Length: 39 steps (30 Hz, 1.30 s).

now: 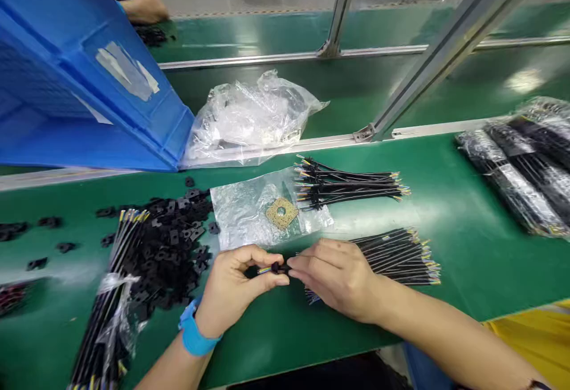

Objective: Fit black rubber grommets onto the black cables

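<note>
My left hand [234, 280], with a blue band on its wrist, pinches a small black plastic piece [276, 268] between thumb and forefinger. Thin coloured wire ends [263, 270] stick out of the piece on its left side. My right hand [336, 274] has its fingertips closed on the black cable at the piece's right side; the fingers hide most of this cable. Partly under my right hand lies a row of black cables [396, 256] with bared wire ends. Left of my left hand is a heap of loose black plastic pieces [171, 247].
A plastic bag [243, 218] bears a tan square sponge [282, 213]. Beyond are more cables [351, 185], a crumpled clear bag [253, 114] and a blue bin [146, 99]. A tied cable bundle [104, 313] lies left, wrapped bundles [512, 170] right. Another person's arm [145, 7] shows behind the bin.
</note>
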Each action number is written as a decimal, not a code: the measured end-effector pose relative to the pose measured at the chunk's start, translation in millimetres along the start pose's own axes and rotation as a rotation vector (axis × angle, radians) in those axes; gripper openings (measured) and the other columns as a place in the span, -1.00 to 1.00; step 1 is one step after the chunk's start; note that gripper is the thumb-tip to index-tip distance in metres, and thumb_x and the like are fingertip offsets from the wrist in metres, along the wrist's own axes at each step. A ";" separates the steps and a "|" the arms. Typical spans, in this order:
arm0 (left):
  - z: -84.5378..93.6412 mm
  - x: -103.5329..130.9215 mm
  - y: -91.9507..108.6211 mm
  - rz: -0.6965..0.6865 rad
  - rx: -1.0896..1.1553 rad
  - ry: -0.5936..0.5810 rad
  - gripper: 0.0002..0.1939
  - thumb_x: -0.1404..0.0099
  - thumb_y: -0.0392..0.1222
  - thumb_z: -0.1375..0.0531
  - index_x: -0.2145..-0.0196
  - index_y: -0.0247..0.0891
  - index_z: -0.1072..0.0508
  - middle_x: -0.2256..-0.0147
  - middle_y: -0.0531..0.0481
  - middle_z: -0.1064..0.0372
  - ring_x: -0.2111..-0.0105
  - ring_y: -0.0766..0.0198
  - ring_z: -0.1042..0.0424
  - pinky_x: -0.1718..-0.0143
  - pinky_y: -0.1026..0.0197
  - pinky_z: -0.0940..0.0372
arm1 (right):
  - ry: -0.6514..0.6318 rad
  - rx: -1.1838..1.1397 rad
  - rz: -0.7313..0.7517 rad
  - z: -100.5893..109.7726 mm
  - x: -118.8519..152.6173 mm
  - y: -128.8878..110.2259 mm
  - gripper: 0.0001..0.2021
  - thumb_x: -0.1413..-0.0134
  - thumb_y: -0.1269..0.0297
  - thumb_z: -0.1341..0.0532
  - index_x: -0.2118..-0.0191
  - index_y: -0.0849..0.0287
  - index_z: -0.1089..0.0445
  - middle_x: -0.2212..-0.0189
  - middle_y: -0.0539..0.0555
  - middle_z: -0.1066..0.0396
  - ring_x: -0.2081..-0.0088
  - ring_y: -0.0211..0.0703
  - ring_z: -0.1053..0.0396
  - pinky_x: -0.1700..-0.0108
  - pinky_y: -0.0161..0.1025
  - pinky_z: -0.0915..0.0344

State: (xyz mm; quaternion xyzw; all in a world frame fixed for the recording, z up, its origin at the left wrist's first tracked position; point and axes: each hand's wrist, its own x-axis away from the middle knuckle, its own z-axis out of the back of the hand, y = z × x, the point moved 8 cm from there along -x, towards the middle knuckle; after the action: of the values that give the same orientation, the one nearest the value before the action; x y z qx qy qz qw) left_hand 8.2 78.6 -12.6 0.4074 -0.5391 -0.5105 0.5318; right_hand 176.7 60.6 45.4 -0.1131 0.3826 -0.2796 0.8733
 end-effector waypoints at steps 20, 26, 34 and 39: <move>-11.8 17.0 32.1 -0.551 -0.414 0.071 -0.91 -0.27 -0.16 -0.42 0.32 -0.21 -0.63 0.41 0.02 -0.67 0.46 0.27 -0.64 0.39 0.36 -0.53 | -0.040 -0.218 -0.088 -15.7 -2.4 11.1 -0.82 -0.45 0.36 -0.18 0.23 0.23 -0.49 0.36 0.05 -0.60 0.41 -0.26 -0.50 0.28 -0.31 -0.46; -5.9 15.4 41.6 -0.559 -0.496 -0.070 -0.72 -0.30 0.00 -0.39 0.07 -0.14 -0.64 0.29 0.04 -0.69 0.36 0.27 -0.67 0.29 0.33 -0.54 | -0.043 -0.138 -0.037 -7.6 -6.3 7.5 -0.89 -0.42 0.37 -0.22 0.17 0.24 -0.49 0.34 0.04 -0.60 0.38 -0.25 -0.51 0.28 -0.30 -0.46; 123.4 14.5 38.1 -0.363 -1.250 0.550 -0.68 -0.49 -0.03 -0.16 0.18 -0.22 -0.67 0.23 -0.15 -0.63 0.22 -0.03 -0.54 0.15 -0.01 -0.37 | 0.101 0.361 -0.088 42.0 -8.0 54.0 -0.87 -0.37 0.46 -0.24 0.03 0.21 -0.47 0.22 0.13 -0.61 0.22 -0.13 -0.55 0.11 -0.20 -0.41; 100.9 -2.7 13.6 -0.290 -1.517 0.446 -0.60 -0.49 0.02 -0.11 0.09 -0.24 -0.68 0.16 -0.26 -0.55 0.20 -0.18 -0.42 0.30 -0.06 -0.20 | 0.182 0.431 -0.212 56.8 -1.7 94.7 -0.78 -0.39 0.45 -0.16 -0.02 0.12 -0.51 0.15 0.12 -0.60 0.13 -0.07 -0.56 0.05 -0.13 -0.42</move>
State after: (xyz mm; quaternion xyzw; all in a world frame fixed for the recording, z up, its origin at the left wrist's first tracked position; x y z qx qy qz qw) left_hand -90.0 95.0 9.1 0.0935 0.1320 -0.7083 0.6871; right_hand 255.4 138.1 46.1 0.0617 0.3772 -0.4536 0.8051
